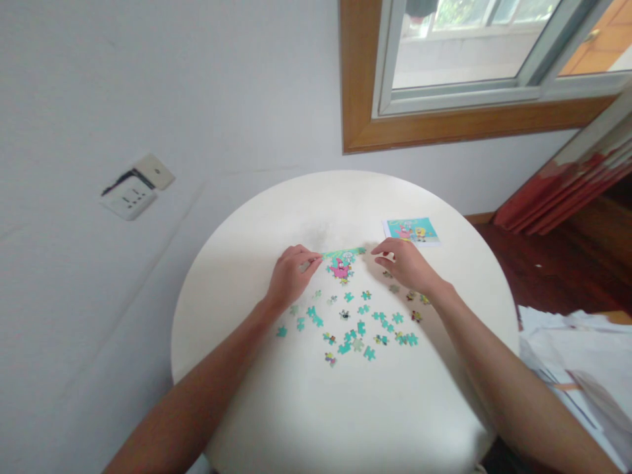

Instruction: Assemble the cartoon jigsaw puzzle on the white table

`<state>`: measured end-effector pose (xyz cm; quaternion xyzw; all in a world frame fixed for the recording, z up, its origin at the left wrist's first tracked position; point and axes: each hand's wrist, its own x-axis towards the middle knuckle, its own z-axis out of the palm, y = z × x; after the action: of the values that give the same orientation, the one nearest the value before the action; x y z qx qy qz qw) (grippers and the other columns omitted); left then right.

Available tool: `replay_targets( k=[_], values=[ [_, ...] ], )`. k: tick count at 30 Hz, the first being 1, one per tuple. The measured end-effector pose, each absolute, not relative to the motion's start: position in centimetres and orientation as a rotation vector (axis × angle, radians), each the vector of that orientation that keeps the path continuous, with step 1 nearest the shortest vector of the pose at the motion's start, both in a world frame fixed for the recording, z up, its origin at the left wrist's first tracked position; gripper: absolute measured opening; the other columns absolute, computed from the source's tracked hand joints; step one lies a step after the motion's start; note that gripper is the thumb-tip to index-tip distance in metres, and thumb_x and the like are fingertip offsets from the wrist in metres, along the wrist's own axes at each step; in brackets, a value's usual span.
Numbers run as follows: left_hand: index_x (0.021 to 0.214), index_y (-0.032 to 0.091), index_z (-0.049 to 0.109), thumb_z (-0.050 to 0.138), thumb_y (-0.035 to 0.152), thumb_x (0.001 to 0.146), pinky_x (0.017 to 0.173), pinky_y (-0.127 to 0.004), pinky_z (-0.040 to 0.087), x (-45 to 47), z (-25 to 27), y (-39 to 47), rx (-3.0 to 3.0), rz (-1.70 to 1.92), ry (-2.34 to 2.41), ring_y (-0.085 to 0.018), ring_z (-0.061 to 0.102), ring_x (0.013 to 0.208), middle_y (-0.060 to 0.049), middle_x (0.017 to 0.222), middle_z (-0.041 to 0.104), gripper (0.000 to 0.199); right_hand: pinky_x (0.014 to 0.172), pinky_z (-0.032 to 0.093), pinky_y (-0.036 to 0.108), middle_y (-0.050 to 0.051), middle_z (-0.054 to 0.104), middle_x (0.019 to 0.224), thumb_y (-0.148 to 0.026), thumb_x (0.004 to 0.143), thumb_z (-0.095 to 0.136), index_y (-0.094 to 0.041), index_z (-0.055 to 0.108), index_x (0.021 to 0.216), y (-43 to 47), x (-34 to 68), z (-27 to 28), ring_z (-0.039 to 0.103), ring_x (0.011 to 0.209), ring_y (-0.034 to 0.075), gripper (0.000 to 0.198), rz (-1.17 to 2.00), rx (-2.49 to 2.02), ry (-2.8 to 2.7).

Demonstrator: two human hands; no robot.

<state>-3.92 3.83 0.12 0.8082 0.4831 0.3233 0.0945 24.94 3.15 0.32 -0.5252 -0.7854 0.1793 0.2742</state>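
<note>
A partly joined jigsaw puzzle [340, 268] lies flat on the white round table, showing a pink starfish figure under a teal top strip. My left hand [290, 276] is at the strip's left end, thumb and forefinger pinched on a puzzle piece there, which the fingertips mostly hide. Just past the strip's right end is my right hand [403, 262], its thumb and fingers apart with nothing visible held. Loose puzzle pieces [361, 327], mostly teal, are scattered nearer to me between my forearms. Several darker and yellow pieces [416, 316] lie below my right wrist.
Behind my right hand lies a picture card [412, 230] with the starfish and a yellow figure. The table [296, 408] stands near a wall with a socket [129, 196] and a window [459, 59]. Papers [582, 368] are piled at the right, below a red curtain [557, 184].
</note>
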Motion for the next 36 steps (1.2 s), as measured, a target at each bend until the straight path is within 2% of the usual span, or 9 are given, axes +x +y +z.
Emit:
replay_targets(
  k=[4, 12, 20, 23, 27, 36],
  values=[
    [0.091, 0.019, 0.073, 0.059, 0.028, 0.092, 0.082, -0.031, 0.047, -4.1, 0.5, 3.8, 2.408, 0.938, 1.417, -0.017, 0.060, 0.084, -0.004, 0.085, 0.068, 0.017, 0.074, 0.049, 0.033, 0.008, 0.073, 0.096, -0.023, 0.085, 0.060, -0.018, 0.074, 0.096, 2.8, 25.9, 1.2, 0.065, 0.077, 0.018, 0.019, 0.553, -1.462, -2.097],
    [0.088, 0.020, 0.072, 0.058, 0.026, 0.091, 0.085, -0.032, 0.048, -4.8, 1.1, 3.7, 2.460, 0.743, 1.218, -0.018, 0.062, 0.086, -0.004, 0.089, 0.070, 0.016, 0.072, 0.049, 0.034, 0.008, 0.074, 0.085, -0.020, 0.083, 0.059, -0.017, 0.074, 0.086, 3.1, 28.0, 2.2, 0.063, 0.072, 0.019, 0.016, 0.473, -1.574, -2.011],
    [0.078, 0.021, 0.071, 0.063, 0.027, 0.085, 0.071, -0.027, 0.046, -5.9, 2.6, 3.2, 2.453, 0.422, 1.086, -0.014, 0.059, 0.071, -0.001, 0.077, 0.066, 0.012, 0.070, 0.047, 0.033, 0.008, 0.073, 0.081, -0.024, 0.083, 0.058, -0.017, 0.075, 0.084, 3.2, 28.0, 1.7, 0.062, 0.070, 0.019, 0.019, 0.469, -1.598, -2.006],
    [0.086, 0.022, 0.073, 0.066, 0.027, 0.084, 0.072, -0.027, 0.046, -5.6, 2.5, 2.8, 2.431, 0.384, 1.046, -0.016, 0.061, 0.077, -0.002, 0.082, 0.067, 0.008, 0.071, 0.047, 0.033, 0.008, 0.074, 0.082, -0.024, 0.084, 0.057, -0.017, 0.075, 0.085, 3.1, 27.6, 1.8, 0.063, 0.070, 0.019, 0.019, 0.491, -1.608, -2.011],
    [0.095, 0.023, 0.074, 0.071, 0.024, 0.081, 0.078, -0.028, 0.046, -4.7, 1.9, 2.2, 2.451, 0.289, 0.966, -0.018, 0.063, 0.086, -0.003, 0.090, 0.069, 0.014, 0.071, 0.047, 0.033, 0.009, 0.074, 0.084, -0.025, 0.085, 0.056, -0.017, 0.075, 0.086, 3.1, 27.4, 1.6, 0.064, 0.072, 0.020, 0.020, 0.499, -1.633, -2.013],
    [0.088, 0.023, 0.072, 0.070, 0.021, 0.081, 0.085, -0.029, 0.045, -3.8, 1.0, 2.0, 2.466, 0.271, 0.883, -0.019, 0.062, 0.091, -0.002, 0.091, 0.069, 0.008, 0.071, 0.047, 0.034, 0.008, 0.074, 0.083, -0.026, 0.085, 0.055, -0.018, 0.074, 0.087, 3.2, 27.1, 1.2, 0.065, 0.070, 0.019, 0.021, 0.503, -1.629, -2.044]
  ],
)
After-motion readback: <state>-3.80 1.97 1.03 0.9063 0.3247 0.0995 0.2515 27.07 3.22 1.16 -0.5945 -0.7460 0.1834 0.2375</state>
